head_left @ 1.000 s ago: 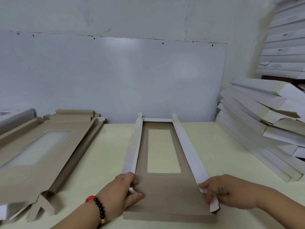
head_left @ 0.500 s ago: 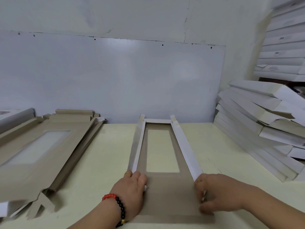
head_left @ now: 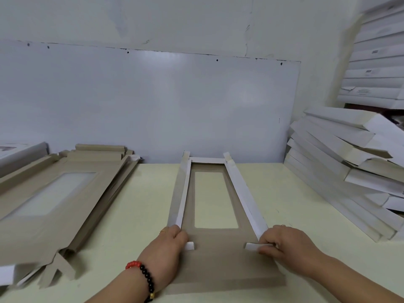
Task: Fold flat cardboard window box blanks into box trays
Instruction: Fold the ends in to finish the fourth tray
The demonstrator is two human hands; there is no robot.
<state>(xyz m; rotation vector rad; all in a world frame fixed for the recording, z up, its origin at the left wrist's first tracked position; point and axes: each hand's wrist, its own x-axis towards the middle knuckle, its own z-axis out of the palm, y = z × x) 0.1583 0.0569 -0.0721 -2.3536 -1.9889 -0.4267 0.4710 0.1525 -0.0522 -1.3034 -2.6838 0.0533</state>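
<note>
At the centre of the frame, on the table [head_left: 135,215], a half-folded box blank [head_left: 215,259] is laid flat with both long side walls raised. Light, stiff card is judged likely; creased edges are best held. The left hand [head_left: 169,248] and right hand [head_left: 288,243] are curled at the near corners, each pinching a small white end tab inward.

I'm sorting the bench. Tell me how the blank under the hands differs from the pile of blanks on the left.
The blank under the hands lies alone with both long side walls raised; the pile of blanks lies flat and stacked. The left hand and right hand grip the single blank; nothing touches the pile. Both are brown card with a rectangular window.
</note>
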